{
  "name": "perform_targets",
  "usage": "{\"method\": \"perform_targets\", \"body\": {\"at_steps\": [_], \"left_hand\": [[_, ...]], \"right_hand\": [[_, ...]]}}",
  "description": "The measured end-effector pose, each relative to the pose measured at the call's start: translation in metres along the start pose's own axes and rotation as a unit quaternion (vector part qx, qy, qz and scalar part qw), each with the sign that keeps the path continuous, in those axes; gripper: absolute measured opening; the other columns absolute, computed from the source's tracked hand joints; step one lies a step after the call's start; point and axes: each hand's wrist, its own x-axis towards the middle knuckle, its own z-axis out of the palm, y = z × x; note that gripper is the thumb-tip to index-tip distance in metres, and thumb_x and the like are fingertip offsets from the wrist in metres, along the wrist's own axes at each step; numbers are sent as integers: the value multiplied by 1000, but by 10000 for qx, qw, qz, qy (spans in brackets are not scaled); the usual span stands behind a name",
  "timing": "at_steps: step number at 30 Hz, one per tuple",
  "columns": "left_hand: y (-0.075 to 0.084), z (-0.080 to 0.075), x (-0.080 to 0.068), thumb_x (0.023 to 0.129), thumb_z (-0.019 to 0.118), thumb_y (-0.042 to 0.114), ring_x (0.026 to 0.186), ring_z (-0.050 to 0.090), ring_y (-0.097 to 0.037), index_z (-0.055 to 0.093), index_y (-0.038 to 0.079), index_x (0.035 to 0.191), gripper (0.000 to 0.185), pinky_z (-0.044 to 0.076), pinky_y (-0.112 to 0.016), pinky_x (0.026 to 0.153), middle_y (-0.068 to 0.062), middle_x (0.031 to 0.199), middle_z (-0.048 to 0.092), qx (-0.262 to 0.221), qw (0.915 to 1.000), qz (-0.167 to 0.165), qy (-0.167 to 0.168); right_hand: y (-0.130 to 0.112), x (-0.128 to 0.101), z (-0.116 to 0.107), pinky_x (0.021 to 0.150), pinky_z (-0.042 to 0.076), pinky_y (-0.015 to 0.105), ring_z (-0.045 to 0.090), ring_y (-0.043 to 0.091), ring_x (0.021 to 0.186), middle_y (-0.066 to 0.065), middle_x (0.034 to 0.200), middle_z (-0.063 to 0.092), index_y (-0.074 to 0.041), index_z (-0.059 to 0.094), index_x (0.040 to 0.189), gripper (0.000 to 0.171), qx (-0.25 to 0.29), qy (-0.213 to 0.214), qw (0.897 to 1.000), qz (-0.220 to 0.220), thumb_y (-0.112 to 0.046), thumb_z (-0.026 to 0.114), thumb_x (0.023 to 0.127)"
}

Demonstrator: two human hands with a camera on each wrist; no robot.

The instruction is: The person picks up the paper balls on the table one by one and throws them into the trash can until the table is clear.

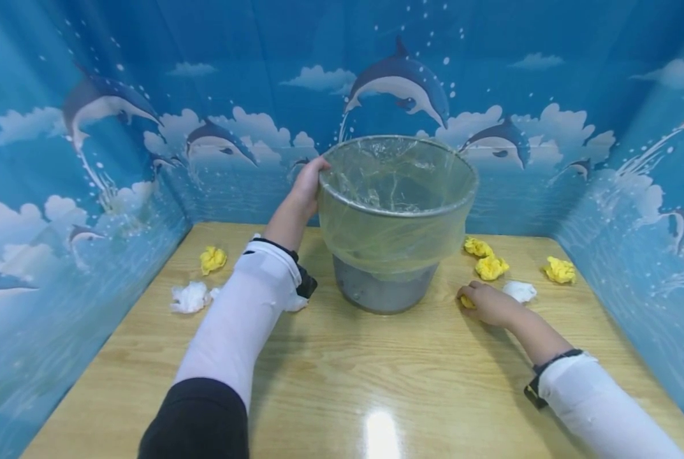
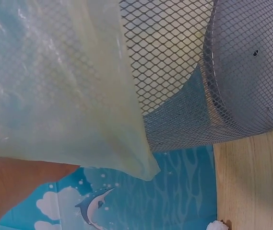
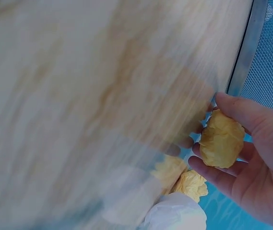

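Beside bin point(image 1: 384, 290), yellow paper ball point(image 3: 221, 140) in right hand point(image 1: 489, 305)

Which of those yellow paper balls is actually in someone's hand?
The yellow ball gripped by the right hand beside the bin; all others lie loose on the table.

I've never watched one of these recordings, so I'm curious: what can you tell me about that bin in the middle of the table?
The bin is a round grey basket of fine metal mesh with a solid base, wider at the top. It stands upright on the wooden table. A thin, clear, yellowish plastic liner is folded over its rim and hangs halfway down the outside. It looks empty inside. The left hand grips the rim at the left. The right hand is close to the base, holding a yellow paper ball.
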Motion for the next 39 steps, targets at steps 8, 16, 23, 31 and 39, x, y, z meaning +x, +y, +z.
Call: {"method": "perform_targets", "body": {"at_steps": [8,16,23,31,39], "left_hand": [[-2,-1,0,100,39,20,71,50,-12,24,19,154,56,45,-24,67,-6,140,43,-65,10000,-14,-42],[-1,0,0,99,39,20,86,50,-15,23,19,155,58,43,-27,74,-4,150,35,-15,10000,4,-31],[-1,1,0,99,39,20,87,50,-15,23,19,155,58,43,-27,73,-4,150,35,-3,10000,-14,-36],[-1,0,1,99,39,20,84,50,-15,25,19,154,57,44,-27,72,-5,146,39,57,10000,19,-16],[-1,-1,0,99,39,20,79,50,-14,28,16,153,55,44,-25,70,-5,131,46,48,10000,30,15]], "right_hand": [[5,0,-7,78,53,47,63,31,85,19,100,61,2,62,114,27,18,152,9999,44,-13,63,92],[8,3,-35,83,52,50,62,39,96,24,108,61,5,60,118,32,-77,448,9989,91,-9,65,91],[10,1,-72,80,51,51,60,43,96,29,108,59,10,57,120,36,-57,850,9964,41,-7,65,89],[7,0,-128,86,47,57,54,47,106,32,118,54,9,53,126,40,-326,962,9934,535,-11,61,93],[-2,0,-176,94,41,62,46,51,117,35,130,45,6,46,135,45,-321,1014,9898,950,-18,54,98]]}}
